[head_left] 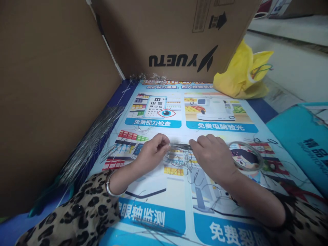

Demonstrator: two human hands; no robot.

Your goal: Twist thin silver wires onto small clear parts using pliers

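My left hand pinches thin metal wire between thumb and fingers above a printed poster. Closed around slim dark pliers, my right hand points their tip left toward my left fingertips. The pliers' handles are hidden in my palm. Curled, looped wire pieces lie just below the tip; I cannot tell which of them join the wire in my fingers. A round coil of wire rests to the right of my right hand.
A bundle of straight wires lies at the left, beside a cardboard panel. Another cardboard wall stands at the back. On the right are a yellow bag and a turquoise bag. Small wire pieces sit at the back.
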